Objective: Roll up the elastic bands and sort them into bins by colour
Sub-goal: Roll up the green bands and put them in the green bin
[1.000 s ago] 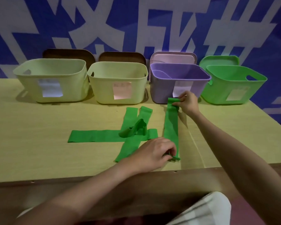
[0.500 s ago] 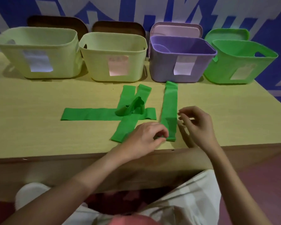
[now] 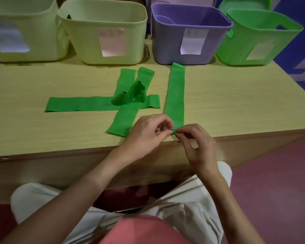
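Pinching the near end of a straight green band (image 3: 176, 95) at lower centre of the frame, a person's left hand (image 3: 148, 132) and right hand (image 3: 197, 147) meet at the front edge of the bench (image 3: 236, 103), fingers curled round a first small fold. The strip runs away from them toward the purple bin (image 3: 190, 37), its far end lying close to or against that bin's base.

Risk sits in that opening turn. Elastic of this kind would probably spring flat if either pinch eases, and a crooked first fold would likely send the roll spiralling off to one side. With the work so close to the bench edge, a slip could also drop the end over the front.

Just left of centre, a heap of other green bands (image 3: 125, 103) lies crossed, one standing in a loose loop; the left hand covers the near corner of one strip, so a sweep of the wrist could drag it along.

Colour offers a second trap: the green bin (image 3: 259, 39) stands at upper right, beside the purple one, with two pale bins (image 3: 102, 32) to the left. Labels on the fronts appear too blurred to read.
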Action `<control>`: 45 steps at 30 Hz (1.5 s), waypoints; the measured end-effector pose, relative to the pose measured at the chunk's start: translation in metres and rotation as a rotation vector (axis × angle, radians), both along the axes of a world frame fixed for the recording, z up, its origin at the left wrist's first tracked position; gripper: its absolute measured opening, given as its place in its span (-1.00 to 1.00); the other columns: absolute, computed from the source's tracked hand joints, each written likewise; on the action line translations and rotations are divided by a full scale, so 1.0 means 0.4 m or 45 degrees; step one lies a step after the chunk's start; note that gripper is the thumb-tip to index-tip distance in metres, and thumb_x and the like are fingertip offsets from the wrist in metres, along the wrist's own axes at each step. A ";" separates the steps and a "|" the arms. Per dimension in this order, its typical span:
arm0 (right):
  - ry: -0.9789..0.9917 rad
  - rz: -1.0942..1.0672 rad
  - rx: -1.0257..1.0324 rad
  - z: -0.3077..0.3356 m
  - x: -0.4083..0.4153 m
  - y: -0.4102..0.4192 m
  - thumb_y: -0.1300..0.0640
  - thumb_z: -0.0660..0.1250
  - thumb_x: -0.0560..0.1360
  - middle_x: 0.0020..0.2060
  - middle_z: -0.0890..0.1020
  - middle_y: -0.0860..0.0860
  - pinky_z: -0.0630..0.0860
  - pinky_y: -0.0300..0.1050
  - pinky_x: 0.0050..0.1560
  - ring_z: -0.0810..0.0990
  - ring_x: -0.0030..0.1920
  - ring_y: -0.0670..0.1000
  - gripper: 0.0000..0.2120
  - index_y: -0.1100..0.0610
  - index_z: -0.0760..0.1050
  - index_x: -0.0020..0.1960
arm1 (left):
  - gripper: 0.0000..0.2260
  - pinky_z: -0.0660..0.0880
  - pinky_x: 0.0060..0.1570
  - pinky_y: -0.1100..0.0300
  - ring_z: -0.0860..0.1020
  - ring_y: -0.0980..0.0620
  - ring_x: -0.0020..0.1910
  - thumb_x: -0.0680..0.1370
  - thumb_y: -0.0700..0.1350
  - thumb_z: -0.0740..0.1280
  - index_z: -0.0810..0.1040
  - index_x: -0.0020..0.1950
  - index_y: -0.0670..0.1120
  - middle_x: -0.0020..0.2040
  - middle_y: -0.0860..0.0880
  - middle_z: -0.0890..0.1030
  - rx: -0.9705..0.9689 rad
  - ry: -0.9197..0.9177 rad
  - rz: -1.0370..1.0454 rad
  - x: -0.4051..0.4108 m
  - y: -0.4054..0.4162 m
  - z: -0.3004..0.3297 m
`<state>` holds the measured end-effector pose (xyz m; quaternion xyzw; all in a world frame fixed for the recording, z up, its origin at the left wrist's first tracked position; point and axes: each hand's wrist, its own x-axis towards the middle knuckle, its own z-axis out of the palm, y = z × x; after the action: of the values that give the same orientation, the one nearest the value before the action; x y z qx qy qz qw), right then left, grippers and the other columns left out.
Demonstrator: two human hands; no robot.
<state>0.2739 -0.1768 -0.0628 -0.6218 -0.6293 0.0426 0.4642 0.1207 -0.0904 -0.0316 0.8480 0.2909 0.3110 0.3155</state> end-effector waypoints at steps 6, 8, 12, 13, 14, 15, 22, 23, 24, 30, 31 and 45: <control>-0.137 -0.021 0.065 -0.011 -0.002 0.006 0.31 0.35 0.49 -0.16 0.58 0.09 0.53 0.00 -0.15 0.57 -0.15 0.07 -0.91 0.28 0.62 -0.05 | -0.91 0.51 -0.04 0.21 0.53 0.12 -0.12 0.48 -0.19 0.43 0.64 -0.03 -0.14 -0.12 0.00 0.62 0.193 0.107 -0.015 -0.015 0.002 -0.010; -0.166 -0.036 0.060 -0.009 -0.006 0.003 0.31 0.34 0.49 -0.15 0.57 0.10 0.51 -0.02 -0.13 0.57 -0.14 0.08 -0.92 0.28 0.61 -0.06 | -0.92 0.48 -0.05 0.22 0.52 0.08 -0.10 0.48 -0.18 0.42 0.63 -0.05 -0.14 -0.13 -0.02 0.61 0.289 0.164 -0.027 -0.017 0.002 -0.013; -0.232 -0.101 0.034 -0.013 -0.012 -0.003 0.32 0.34 0.49 -0.15 0.54 0.12 0.46 -0.11 -0.08 0.53 -0.10 0.10 -0.91 0.29 0.61 -0.07 | -0.92 0.42 -0.09 0.24 0.49 0.03 -0.08 0.48 -0.19 0.43 0.65 -0.06 -0.16 -0.15 -0.04 0.59 0.427 0.225 -0.025 -0.017 0.004 -0.018; -0.248 -0.118 0.030 -0.015 -0.012 -0.004 0.32 0.33 0.49 -0.15 0.54 0.12 0.44 -0.16 -0.07 0.52 -0.10 0.10 -0.91 0.29 0.61 -0.07 | -0.92 0.41 -0.09 0.24 0.48 0.02 -0.08 0.48 -0.19 0.42 0.65 -0.06 -0.17 -0.15 -0.04 0.58 0.454 0.235 -0.027 -0.017 0.005 -0.018; -0.265 -0.131 0.029 -0.017 -0.013 -0.005 0.32 0.33 0.50 -0.15 0.54 0.12 0.41 -0.19 -0.06 0.51 -0.11 0.09 -0.91 0.29 0.61 -0.07 | -0.92 0.41 -0.10 0.22 0.47 0.02 -0.08 0.48 -0.19 0.41 0.65 -0.06 -0.17 -0.15 -0.04 0.57 0.481 0.247 -0.030 -0.017 0.004 -0.018; -0.282 -0.140 0.033 -0.019 -0.016 -0.006 0.32 0.32 0.51 -0.15 0.54 0.13 0.40 -0.20 -0.06 0.50 -0.11 0.09 -0.91 0.29 0.61 -0.07 | -0.92 0.42 -0.10 0.20 0.46 0.01 -0.08 0.49 -0.18 0.40 0.65 -0.07 -0.17 -0.15 -0.05 0.56 0.507 0.262 -0.032 -0.018 0.002 -0.016; -0.507 -0.139 -0.025 -0.016 -0.033 -0.044 0.29 0.30 0.53 0.00 0.60 0.15 0.46 0.06 -0.02 0.55 0.00 0.16 -0.82 0.29 0.60 0.10 | -0.82 0.50 -0.06 0.00 0.47 -0.07 0.03 0.46 -0.31 0.43 0.64 0.04 -0.17 -0.02 -0.09 0.56 0.628 0.440 -0.046 -0.046 -0.012 -0.018; -0.526 -0.125 -0.041 -0.015 -0.032 -0.048 0.28 0.30 0.54 0.04 0.61 0.14 0.45 0.07 0.03 0.56 0.05 0.17 -0.80 0.29 0.59 0.12 | -0.80 0.49 -0.03 -0.01 0.46 -0.08 0.05 0.46 -0.30 0.43 0.64 0.07 -0.16 0.01 -0.10 0.56 0.644 0.462 -0.044 -0.052 -0.012 -0.019; -0.537 -0.108 -0.051 -0.013 -0.033 -0.051 0.28 0.29 0.54 0.08 0.60 0.14 0.45 0.08 0.09 0.55 0.12 0.16 -0.79 0.30 0.58 0.14 | -0.79 0.48 -0.01 -0.02 0.46 -0.09 0.07 0.47 -0.28 0.42 0.63 0.09 -0.14 0.03 -0.10 0.56 0.658 0.483 -0.042 -0.057 -0.014 -0.018; -0.560 -0.085 -0.133 -0.022 -0.039 -0.060 0.28 0.23 0.57 0.28 0.53 0.14 0.28 0.15 0.40 0.42 0.37 0.11 -0.69 0.32 0.49 0.28 | -0.75 0.43 0.09 -0.05 0.43 -0.12 0.17 0.57 -0.08 0.23 0.61 0.16 -0.08 0.21 -0.14 0.52 0.701 0.622 0.008 -0.067 -0.032 -0.003; -0.569 -0.089 -0.153 -0.024 -0.039 -0.059 0.27 0.23 0.57 0.32 0.50 0.15 0.26 0.16 0.41 0.39 0.40 0.11 -0.67 0.33 0.47 0.31 | -0.73 0.42 0.11 -0.06 0.42 -0.13 0.19 0.57 -0.05 0.21 0.60 0.17 -0.08 0.23 -0.15 0.51 0.695 0.647 0.020 -0.067 -0.033 -0.001; -0.775 -0.148 -0.449 -0.018 -0.035 -0.035 0.04 -0.05 0.66 0.54 0.10 0.13 -0.01 0.19 0.51 -0.03 0.55 0.08 -0.49 0.26 0.08 0.53 | -0.54 0.30 0.33 -0.09 0.26 -0.13 0.42 0.60 0.00 0.01 0.35 0.45 -0.15 0.56 -0.08 0.13 0.737 0.876 0.096 -0.049 -0.050 -0.004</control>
<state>0.2601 -0.1908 -0.0699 -0.7114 -0.6852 -0.0633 0.1426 0.1013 -0.1104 -0.0332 0.9442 0.3106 0.0909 -0.0615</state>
